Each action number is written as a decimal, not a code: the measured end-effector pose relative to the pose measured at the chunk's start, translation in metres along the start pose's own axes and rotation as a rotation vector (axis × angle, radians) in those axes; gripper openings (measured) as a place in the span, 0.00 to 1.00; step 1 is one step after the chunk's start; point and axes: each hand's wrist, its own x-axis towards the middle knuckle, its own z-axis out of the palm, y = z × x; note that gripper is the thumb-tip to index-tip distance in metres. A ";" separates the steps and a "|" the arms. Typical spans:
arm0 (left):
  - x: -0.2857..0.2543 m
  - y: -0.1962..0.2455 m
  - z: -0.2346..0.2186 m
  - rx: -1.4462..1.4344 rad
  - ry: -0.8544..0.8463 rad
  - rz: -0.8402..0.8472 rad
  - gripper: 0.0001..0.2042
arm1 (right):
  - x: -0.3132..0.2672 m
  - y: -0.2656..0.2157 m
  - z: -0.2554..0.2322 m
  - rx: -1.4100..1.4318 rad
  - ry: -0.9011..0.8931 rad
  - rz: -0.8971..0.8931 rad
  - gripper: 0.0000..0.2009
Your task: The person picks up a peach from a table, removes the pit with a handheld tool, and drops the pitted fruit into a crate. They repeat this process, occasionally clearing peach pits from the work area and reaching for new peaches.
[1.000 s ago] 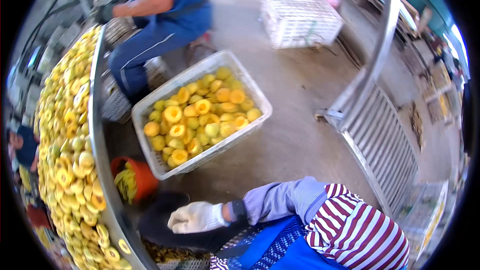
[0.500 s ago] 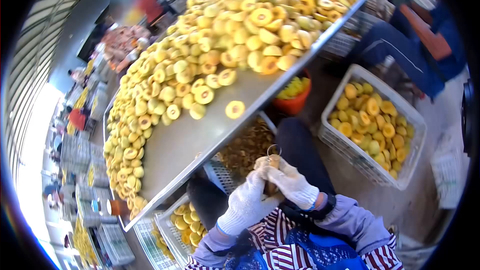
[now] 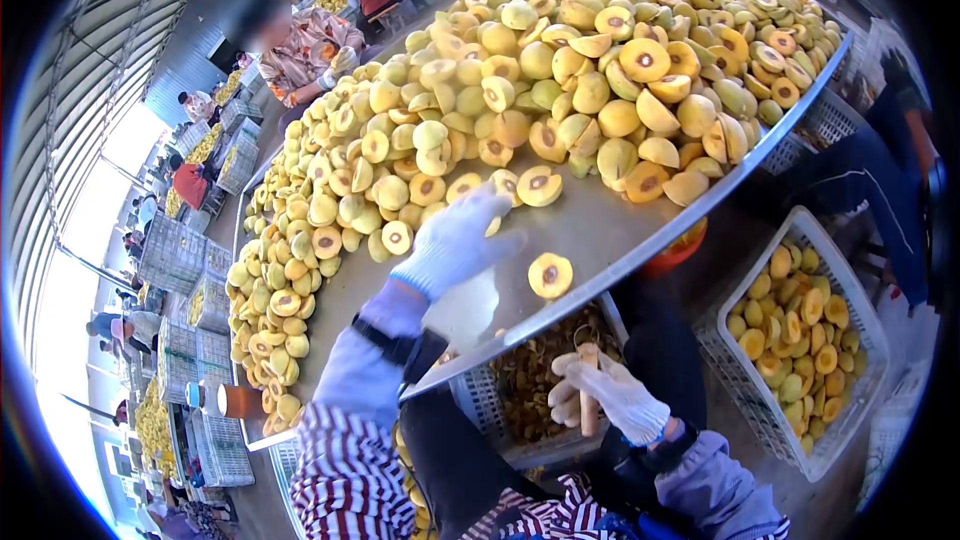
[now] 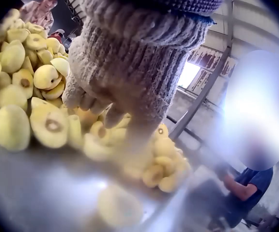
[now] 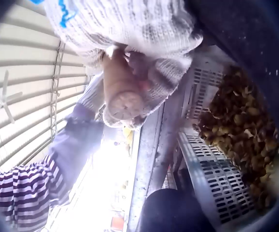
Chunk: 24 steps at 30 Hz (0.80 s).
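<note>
Halved yellow peaches (image 3: 590, 90) lie heaped on a metal-topped table (image 3: 470, 305). My left hand (image 3: 455, 245), in a white knit glove, reaches over the table with its fingers at the near edge of the heap. In the left wrist view its fingers hang down, loosely extended, over the fruit. A single peach half (image 3: 550, 276), cut face up with a brown centre, lies to the right of that hand. My gloved right hand (image 3: 615, 395) grips the wooden handle (image 5: 122, 92) of a tool above my lap; the tool's other end is hidden by the glove.
Below the table edge stands a crate (image 3: 480, 395) of brown scraps. To the right is a white crate (image 3: 715, 340) of hollowed peach halves, with an orange bucket (image 3: 675, 258) near it. A seated person (image 3: 880, 180) is beyond; other people sit across the table.
The view has swung left from the floor crate to the table. Half a second ago both hands were together at the tool; now the left reaches over the peaches while the right keeps the tool.
</note>
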 end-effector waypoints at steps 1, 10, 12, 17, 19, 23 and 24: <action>0.025 -0.006 0.008 0.041 0.018 -0.007 0.23 | 0.004 -0.002 0.000 0.008 0.007 0.010 0.19; 0.049 -0.045 0.036 -0.232 -0.370 -0.115 0.21 | 0.023 0.004 -0.004 0.188 -0.035 0.052 0.19; 0.003 -0.046 0.042 -0.096 -0.365 0.095 0.17 | 0.024 0.003 -0.003 0.222 -0.034 0.070 0.18; -0.014 -0.058 -0.007 -0.303 -0.342 -0.261 0.19 | 0.020 0.005 0.006 0.245 -0.027 0.104 0.16; -0.002 -0.092 -0.008 -0.180 0.099 -0.333 0.22 | 0.022 0.007 0.002 0.275 -0.049 0.084 0.16; 0.027 -0.182 0.012 0.421 0.254 -0.600 0.35 | 0.023 0.013 -0.003 0.190 0.036 0.064 0.14; 0.032 -0.182 0.012 0.419 0.203 -0.641 0.37 | 0.025 0.012 -0.001 0.185 0.041 0.069 0.14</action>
